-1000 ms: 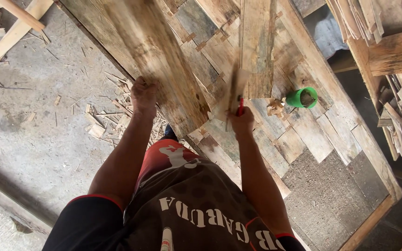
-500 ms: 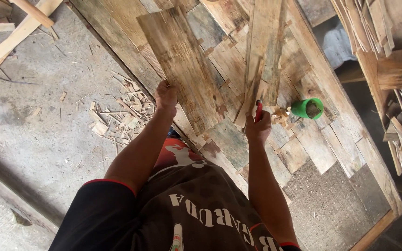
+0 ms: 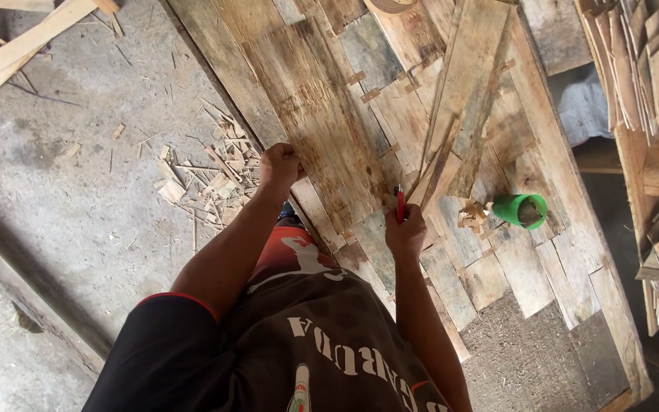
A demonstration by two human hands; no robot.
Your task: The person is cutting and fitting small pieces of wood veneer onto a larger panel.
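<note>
1. Rough concrete floor (image 3: 55,198), splinters (image 3: 207,172) lying beside the patchwork plank surface (image 3: 451,252).
2. Left hand (image 3: 280,166) gripping a long weathered board (image 3: 318,114) edge.
3. Right hand (image 3: 406,233) clutching a red-handled tool (image 3: 400,204) by the green cup (image 3: 520,210).

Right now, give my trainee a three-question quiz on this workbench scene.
1. True or false: the left hand grips the near edge of the wide veneer sheet.
2. What colour is the handle of the tool in the right hand?
3. The green cup lies: A) on the floor, B) on its side on the bench, C) in a hand.

Key: 1 true; 2 red; 3 B.
</note>
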